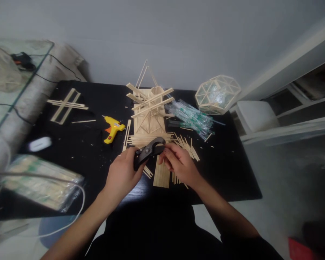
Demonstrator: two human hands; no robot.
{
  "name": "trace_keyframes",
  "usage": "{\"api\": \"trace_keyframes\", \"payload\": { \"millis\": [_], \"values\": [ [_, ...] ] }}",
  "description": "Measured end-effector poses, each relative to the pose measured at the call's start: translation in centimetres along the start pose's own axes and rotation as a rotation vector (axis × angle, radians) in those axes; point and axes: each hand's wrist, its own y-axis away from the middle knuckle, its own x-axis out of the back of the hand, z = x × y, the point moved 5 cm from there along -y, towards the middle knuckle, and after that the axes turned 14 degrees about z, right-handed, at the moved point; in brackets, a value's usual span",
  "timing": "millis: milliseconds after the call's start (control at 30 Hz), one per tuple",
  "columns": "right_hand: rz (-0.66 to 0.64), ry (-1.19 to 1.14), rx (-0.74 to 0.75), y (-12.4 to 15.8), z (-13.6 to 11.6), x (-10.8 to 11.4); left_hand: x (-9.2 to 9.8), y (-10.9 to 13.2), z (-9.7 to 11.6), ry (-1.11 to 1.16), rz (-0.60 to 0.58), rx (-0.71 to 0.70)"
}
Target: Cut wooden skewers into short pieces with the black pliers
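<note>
My left hand (124, 168) is wrapped round the handles of black pruning shears (148, 151), whose curved jaws point to the right. At those jaws my right hand (182, 164) has its fingers pinched together; what they hold, if anything, is too small to make out. Below and behind the hands lie wooden sticks (151, 138) in a loose row, a flat panel of sticks (161, 175) and a scattered bunch of sticks (188, 147). Farther back stands a stick model (148, 122) on a slatted base, with crossed strips on top.
A yellow glue gun (113, 129) lies on the black table (224, 162), left of the model. Crossed stick frames (67, 104) and a bagged stick bundle (43, 180) are farther left. Plastic wrappers (192, 117) and a faceted stick frame (218, 94) sit at right. A white cable (82, 202) loops at lower left.
</note>
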Motion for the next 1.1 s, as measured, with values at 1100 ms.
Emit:
{"api": "trace_keyframes", "payload": {
  "millis": [1100],
  "values": [
    [-0.01, 0.08, 0.033, 0.58, 0.53, -0.57, -0.27, 0.65, 0.02, -0.228, -0.052, -0.057]
  ]
}}
